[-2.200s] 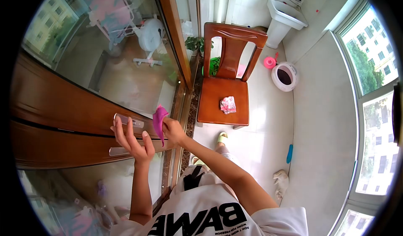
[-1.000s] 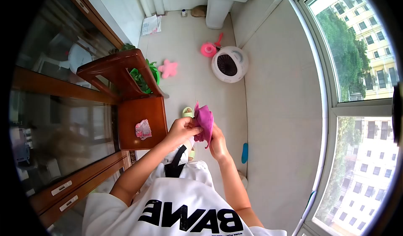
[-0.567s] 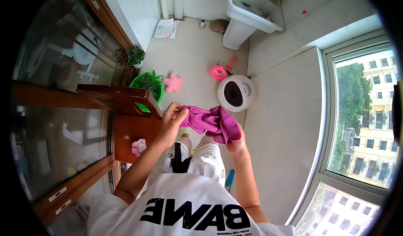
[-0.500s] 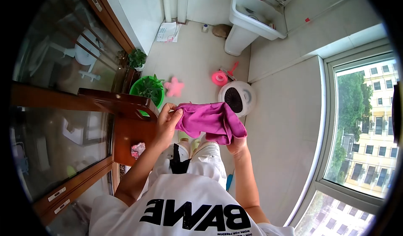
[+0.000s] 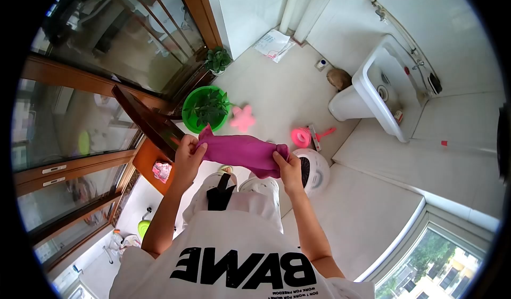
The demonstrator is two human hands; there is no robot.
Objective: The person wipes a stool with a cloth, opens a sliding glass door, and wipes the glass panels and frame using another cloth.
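Observation:
A purple cloth (image 5: 239, 151) is stretched sideways in front of my body, some way above the floor. My left hand (image 5: 189, 159) pinches its left end between thumb and fingers. At the other end, my right hand (image 5: 289, 170) grips the cloth near a bunched corner. The middle sags slightly and shows soft creases. Whether it is a garment or a plain cloth I cannot tell.
Beyond the cloth are a green tub (image 5: 184, 115) with a leafy plant, a pink star-shaped mat (image 5: 243, 118), and a pink-and-white round appliance (image 5: 318, 177). A white pedestal sink (image 5: 367, 94) stands right. A wooden chair (image 5: 154, 171) is at left, bearing a pink bundle (image 5: 162, 171).
The view has turned, so the room appears rotated. My right hand has come from beneath the cloth to grip its end, and the cloth is now pulled straighter between both hands.

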